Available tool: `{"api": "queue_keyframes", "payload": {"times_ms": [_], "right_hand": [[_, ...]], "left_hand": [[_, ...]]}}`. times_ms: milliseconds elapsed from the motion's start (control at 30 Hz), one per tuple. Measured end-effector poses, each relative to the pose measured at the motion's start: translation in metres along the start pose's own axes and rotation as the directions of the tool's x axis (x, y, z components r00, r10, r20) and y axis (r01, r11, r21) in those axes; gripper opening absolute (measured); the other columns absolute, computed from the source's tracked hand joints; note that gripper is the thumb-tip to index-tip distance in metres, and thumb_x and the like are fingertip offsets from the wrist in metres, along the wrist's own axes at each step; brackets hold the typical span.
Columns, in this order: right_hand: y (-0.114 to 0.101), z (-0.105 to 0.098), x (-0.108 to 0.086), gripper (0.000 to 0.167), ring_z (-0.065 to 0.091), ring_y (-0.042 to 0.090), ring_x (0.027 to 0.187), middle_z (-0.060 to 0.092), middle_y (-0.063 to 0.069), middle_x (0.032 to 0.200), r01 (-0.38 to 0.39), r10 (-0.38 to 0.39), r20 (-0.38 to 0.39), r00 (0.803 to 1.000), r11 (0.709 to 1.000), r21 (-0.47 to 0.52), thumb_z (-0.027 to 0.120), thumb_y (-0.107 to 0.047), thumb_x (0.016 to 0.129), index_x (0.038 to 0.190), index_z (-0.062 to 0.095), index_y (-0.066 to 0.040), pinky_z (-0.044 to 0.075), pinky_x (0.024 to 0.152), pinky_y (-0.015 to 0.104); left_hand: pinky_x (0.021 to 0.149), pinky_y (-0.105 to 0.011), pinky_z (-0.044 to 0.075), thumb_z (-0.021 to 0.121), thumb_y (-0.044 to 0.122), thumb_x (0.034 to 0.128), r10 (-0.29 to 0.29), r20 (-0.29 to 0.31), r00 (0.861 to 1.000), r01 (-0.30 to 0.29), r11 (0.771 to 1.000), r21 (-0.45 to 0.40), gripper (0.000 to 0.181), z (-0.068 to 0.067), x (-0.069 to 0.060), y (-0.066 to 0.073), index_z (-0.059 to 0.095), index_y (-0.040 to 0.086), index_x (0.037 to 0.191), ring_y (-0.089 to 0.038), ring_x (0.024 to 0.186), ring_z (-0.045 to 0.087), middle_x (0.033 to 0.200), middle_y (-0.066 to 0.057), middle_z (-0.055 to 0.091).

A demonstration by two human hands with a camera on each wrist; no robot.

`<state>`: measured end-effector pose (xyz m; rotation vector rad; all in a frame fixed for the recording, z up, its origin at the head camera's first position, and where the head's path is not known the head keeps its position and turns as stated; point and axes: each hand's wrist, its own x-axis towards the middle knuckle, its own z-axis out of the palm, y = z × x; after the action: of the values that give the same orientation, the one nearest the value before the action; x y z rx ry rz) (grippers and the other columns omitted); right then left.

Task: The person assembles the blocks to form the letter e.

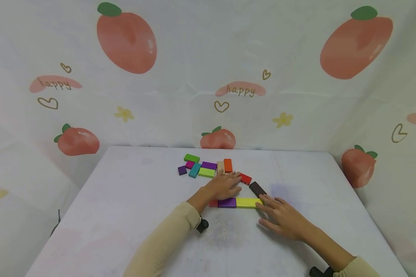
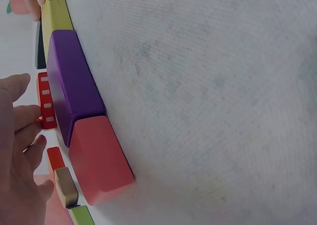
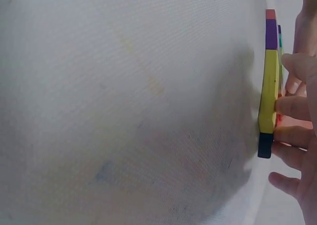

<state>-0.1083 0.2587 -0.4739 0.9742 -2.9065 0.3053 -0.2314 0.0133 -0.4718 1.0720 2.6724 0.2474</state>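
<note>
My left hand reaches over the middle of the block group, fingers extended near the red block and the beige block. Below it lies a row: a pink-red block, a purple block and a long yellow block. At the yellow block's right end my right hand is spread, its fingertips at that end and by the black block. In the right wrist view, fingers lie along the yellow block. Whether the left fingertips touch a block is hard to tell.
Behind the left hand lie an orange block, a purple one, a lime one, a teal one, a green one, a magenta one and a dark purple one. A printed cloth hangs behind the white table.
</note>
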Motion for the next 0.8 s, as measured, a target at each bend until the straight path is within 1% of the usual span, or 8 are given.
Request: {"api": "queue_keyframes", "payload": {"times_ms": [233, 500, 800], "right_hand": [[0.0002, 0.0007, -0.0005, 0.052, 0.052, 0.036, 0.131, 0.053, 0.020, 0.143, 0.016, -0.016, -0.026, 1.000, 1.000, -0.015, 0.066, -0.043, 0.094, 0.133, 0.064, -0.008, 0.043, 0.102, 0.058], [0.0005, -0.0012, 0.0004, 0.054, 0.048, 0.034, 0.135, 0.051, 0.018, 0.146, -0.008, 0.008, 0.008, 1.000, 1.000, -0.011, 0.066, -0.044, 0.093, 0.135, 0.063, -0.010, 0.041, 0.105, 0.057], [0.0004, 0.0009, 0.0011, 0.054, 0.048, 0.034, 0.135, 0.051, 0.017, 0.146, -0.014, 0.014, 0.014, 1.000, 1.000, -0.014, 0.066, -0.045, 0.093, 0.135, 0.063, -0.011, 0.040, 0.106, 0.057]], "left_hand": [[0.121, -0.050, 0.012, 0.041, 0.044, 0.1047, 0.013, 0.002, 1.000, -0.013, 1.000, -0.001, 0.056, -0.0010, -0.0007, 0.0002, 0.039, 0.017, 0.154, -0.014, 0.149, 0.025, 0.160, 0.003, 0.033], [0.121, -0.048, 0.014, 0.040, 0.043, 0.1048, 0.037, -0.003, 0.999, -0.037, 0.999, 0.008, 0.055, -0.0022, 0.0004, -0.0013, 0.041, 0.016, 0.153, -0.014, 0.148, 0.027, 0.160, 0.003, 0.033], [0.122, -0.047, 0.013, 0.040, 0.043, 0.1051, 0.029, 0.004, 1.000, -0.029, 1.000, 0.006, 0.054, -0.0013, 0.0025, -0.0020, 0.041, 0.017, 0.153, -0.014, 0.149, 0.025, 0.160, 0.004, 0.034]]}}
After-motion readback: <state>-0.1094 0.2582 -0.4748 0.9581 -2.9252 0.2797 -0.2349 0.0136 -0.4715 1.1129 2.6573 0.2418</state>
